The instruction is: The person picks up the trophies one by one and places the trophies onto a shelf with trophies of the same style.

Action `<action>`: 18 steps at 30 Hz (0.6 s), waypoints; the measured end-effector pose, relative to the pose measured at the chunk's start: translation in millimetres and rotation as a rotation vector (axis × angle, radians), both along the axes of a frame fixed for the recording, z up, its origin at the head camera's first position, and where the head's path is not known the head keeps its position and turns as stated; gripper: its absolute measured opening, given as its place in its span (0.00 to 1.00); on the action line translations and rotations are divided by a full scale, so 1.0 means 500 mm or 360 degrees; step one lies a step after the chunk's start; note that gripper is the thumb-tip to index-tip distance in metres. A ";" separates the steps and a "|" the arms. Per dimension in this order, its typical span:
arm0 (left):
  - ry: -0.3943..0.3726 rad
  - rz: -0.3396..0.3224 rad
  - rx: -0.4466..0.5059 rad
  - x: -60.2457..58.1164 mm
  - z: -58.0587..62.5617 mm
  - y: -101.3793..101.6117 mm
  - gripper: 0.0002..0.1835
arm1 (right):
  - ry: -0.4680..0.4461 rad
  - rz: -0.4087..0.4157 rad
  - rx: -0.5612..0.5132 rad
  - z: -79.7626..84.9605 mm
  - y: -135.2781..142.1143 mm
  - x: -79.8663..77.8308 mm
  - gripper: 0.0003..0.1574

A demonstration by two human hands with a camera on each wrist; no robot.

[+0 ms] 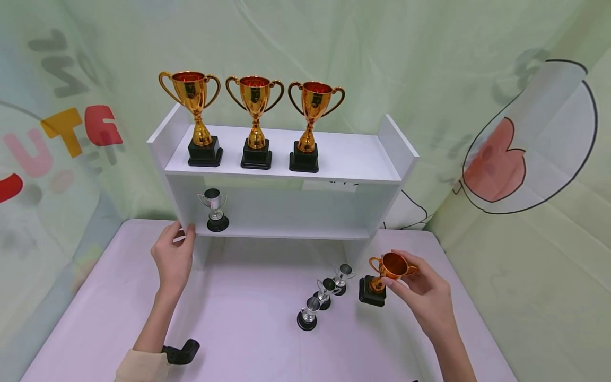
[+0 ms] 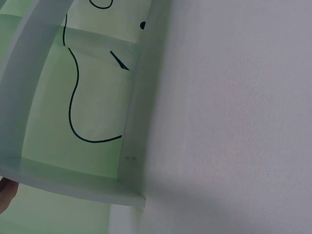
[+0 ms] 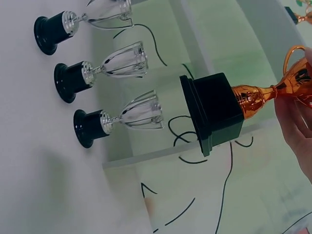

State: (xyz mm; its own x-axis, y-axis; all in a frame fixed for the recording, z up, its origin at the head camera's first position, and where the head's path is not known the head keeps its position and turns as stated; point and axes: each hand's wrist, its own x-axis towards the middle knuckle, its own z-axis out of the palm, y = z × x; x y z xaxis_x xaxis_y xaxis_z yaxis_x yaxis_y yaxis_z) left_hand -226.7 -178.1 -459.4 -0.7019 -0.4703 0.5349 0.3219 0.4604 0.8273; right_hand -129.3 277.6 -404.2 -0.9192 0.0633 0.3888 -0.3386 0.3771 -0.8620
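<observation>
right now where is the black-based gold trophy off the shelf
Head view: the gold trophy is in the right hand, right of three small silver trophies.

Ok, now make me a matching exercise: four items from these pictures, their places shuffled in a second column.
Column one:
1. Row of three gold trophies
2. Lone silver trophy
3. Group of three silver trophies
4. Fourth gold trophy

Column two:
A. On the table
B. In the right hand
C. On the shelf's lower board
D. On its top board

Pairs: 1-D, 2-C, 3-A, 4-B
</observation>
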 end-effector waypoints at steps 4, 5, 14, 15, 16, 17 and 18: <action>0.0004 0.0004 0.0001 -0.001 0.000 -0.001 0.11 | 0.0085 0.0048 -0.0065 0.015 -0.008 0.004 0.37; 0.0004 0.0005 0.0002 -0.001 -0.001 -0.001 0.11 | 0.0107 0.0059 -0.0086 0.018 -0.010 0.005 0.37; 0.0002 0.0014 0.0012 -0.002 -0.004 -0.004 0.11 | 0.0249 0.0182 -0.0124 0.057 -0.031 0.005 0.38; 0.0002 0.0011 0.0013 -0.002 -0.005 -0.003 0.11 | 0.0247 0.0170 -0.0093 0.061 -0.033 0.006 0.39; 0.0004 0.0010 0.0015 -0.002 -0.004 -0.003 0.11 | 0.0244 0.0146 -0.0049 0.066 -0.036 0.008 0.39; 0.0007 0.0007 0.0015 -0.002 -0.004 -0.002 0.11 | 0.0243 0.0129 -0.0027 0.071 -0.038 0.009 0.39; 0.0010 0.0005 0.0015 -0.003 -0.003 -0.002 0.11 | 0.0244 0.0116 0.0003 0.076 -0.041 0.010 0.39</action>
